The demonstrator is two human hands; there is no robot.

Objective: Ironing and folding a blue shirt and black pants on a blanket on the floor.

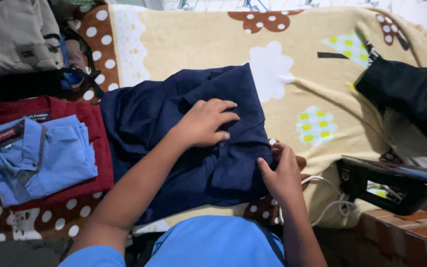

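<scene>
1. Patterned beige blanket (198,44) under everything.
2. We see navy garment (174,113) near its front edge.
3. Left hand (206,122) flat, pressing garment.
4. Right hand (281,173) pinches its right edge.
5. Folded blue shirt (35,158) at left edge.

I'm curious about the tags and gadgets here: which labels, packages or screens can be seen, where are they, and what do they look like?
Neck label on the maroon shirt: left side, small dark rectangle with pale print.
Neck label on the light blue shirt: far left, on top of the maroon one, dark band with a red patch.
Dark flat device: lower right, glossy top; whether it is a screen is unclear.
No packages or signs in view.
</scene>
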